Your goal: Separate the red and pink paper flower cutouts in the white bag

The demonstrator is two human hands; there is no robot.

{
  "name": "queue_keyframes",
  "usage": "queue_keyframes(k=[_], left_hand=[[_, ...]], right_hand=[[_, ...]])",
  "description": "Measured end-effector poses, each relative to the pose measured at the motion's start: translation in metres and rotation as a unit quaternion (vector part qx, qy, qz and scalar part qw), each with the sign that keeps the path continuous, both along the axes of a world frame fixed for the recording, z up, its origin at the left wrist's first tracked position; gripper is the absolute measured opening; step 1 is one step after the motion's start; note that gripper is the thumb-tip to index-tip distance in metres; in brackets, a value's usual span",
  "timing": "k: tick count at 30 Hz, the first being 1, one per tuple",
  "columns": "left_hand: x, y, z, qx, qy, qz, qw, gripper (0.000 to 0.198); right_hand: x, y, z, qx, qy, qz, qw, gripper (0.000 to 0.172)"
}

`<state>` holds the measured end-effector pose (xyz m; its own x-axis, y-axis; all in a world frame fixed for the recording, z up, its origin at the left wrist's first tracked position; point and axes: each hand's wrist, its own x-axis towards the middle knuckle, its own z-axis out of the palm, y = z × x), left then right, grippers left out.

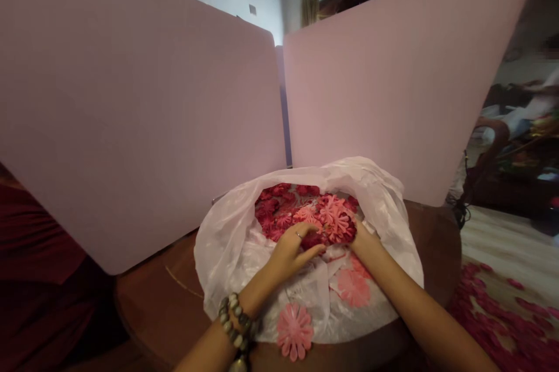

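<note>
On a round table of dark brown wood, a big white plastic bag lies open, and its wide mouth shows a heap of red and pink paper flowers inside. The two hands are apart from each other, but both are at the edge of this heap. The left hand, with a thin ring on one finger and a bracelet of grey and cream beads on the wrist, lies with spread fingers on the white plastic, and it seems to hold nothing. The right hand has its fingertips among the pink flowers; I cannot tell if they are closed on one. Two single pink flowers with many petals are outside the heap: one lies on the bag, and one is at its front edge. Behind the bag stand two large pale pink flat boards, their edges almost meeting. On the right, many loose dark pink paper flowers lie on a cream floor mat, and on the left is a dark red cloth.
</note>
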<state>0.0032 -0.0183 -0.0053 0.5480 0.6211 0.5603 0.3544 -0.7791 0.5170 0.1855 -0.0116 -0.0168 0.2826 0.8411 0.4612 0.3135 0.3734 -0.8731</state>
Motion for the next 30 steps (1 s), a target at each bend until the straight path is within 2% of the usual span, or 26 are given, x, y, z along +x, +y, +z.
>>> queue_keyframes(k=[2,4,6,9,12,15,20,24,30], left_hand=[[0.001,-0.004,0.000,0.019,-0.012,-0.016,1.000,0.031],[0.003,-0.006,0.000,0.037,-0.014,-0.024,0.999,0.030],[0.006,-0.008,-0.002,0.056,-0.007,0.001,0.998,0.029],[0.009,-0.009,-0.003,0.077,-0.001,0.063,0.995,0.024],[0.011,-0.010,-0.001,0.067,-0.016,0.068,0.995,0.016],[0.011,-0.010,0.002,0.006,-0.059,0.067,0.996,0.013],[0.009,-0.005,0.004,-0.146,-0.152,0.070,0.975,0.015],[0.008,0.001,0.002,-0.189,-0.205,0.063,0.958,0.017],[0.011,0.003,-0.004,-0.223,-0.237,0.090,0.941,0.025]], right_hand=[[-0.011,0.004,0.001,-0.017,0.065,0.027,0.997,0.035],[-0.023,0.009,0.002,-0.037,0.137,0.049,0.989,0.033],[-0.034,0.013,0.002,-0.052,0.210,0.050,0.975,0.035],[-0.043,0.015,0.000,-0.056,0.299,0.016,0.952,0.032],[-0.043,0.016,-0.002,-0.047,0.367,-0.016,0.929,0.031],[-0.038,0.019,-0.003,-0.061,0.426,-0.011,0.902,0.031],[-0.031,0.026,-0.001,-0.073,0.446,0.007,0.892,0.029],[-0.030,0.025,0.003,-0.079,0.432,0.024,0.898,0.027],[-0.036,0.019,0.002,-0.061,0.369,0.040,0.927,0.027]])
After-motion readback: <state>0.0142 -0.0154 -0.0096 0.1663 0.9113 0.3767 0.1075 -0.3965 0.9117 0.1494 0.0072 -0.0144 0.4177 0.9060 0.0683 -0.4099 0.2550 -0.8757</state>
